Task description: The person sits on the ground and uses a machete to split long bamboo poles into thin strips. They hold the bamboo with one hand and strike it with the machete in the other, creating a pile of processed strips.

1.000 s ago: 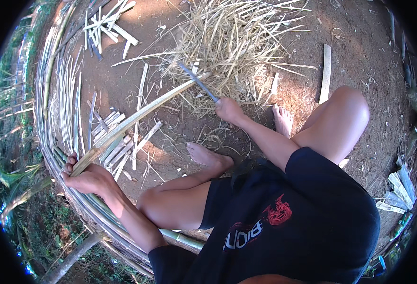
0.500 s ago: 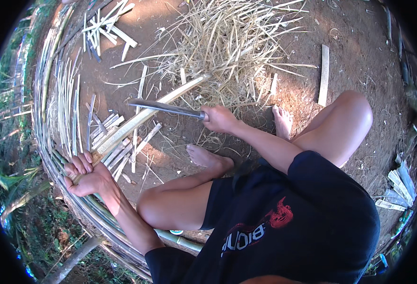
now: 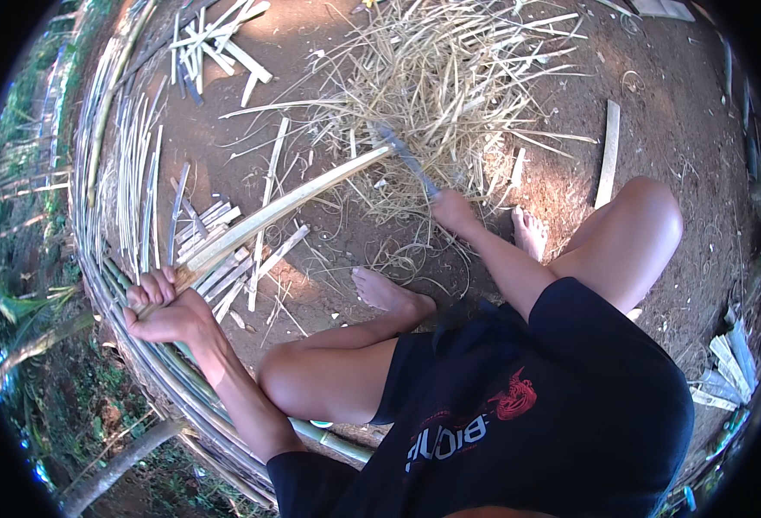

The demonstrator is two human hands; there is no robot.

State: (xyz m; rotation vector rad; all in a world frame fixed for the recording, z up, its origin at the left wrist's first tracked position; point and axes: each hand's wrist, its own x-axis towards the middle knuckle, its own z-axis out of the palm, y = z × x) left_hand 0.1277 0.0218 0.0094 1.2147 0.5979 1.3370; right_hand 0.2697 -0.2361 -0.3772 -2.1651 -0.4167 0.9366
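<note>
A long pale split strip of bamboo [image 3: 285, 205] slants up from my left hand [image 3: 168, 308], whose fingers are wrapped round its near end. Its far tip reaches the edge of a heap of thin shavings [image 3: 450, 95]. My right hand [image 3: 455, 214] is closed on the handle of a long-bladed knife [image 3: 411, 162]; the handle is mostly hidden in my fist. The blade is blurred and points up and left, close to the strip's far tip. Whether blade and strip touch I cannot tell.
Short split pieces [image 3: 216, 233] lie under and beside the strip, with another pile of cut pieces [image 3: 216, 39] farther off. Long thin poles [image 3: 95, 164] line the left side. A flat slat [image 3: 608, 155] lies beyond my right knee. My bare feet [image 3: 389, 289] rest on the dirt.
The knife has swept right and away along the strip, from its middle to its far tip, and its blade has turned. My left hand still grips the strip.
</note>
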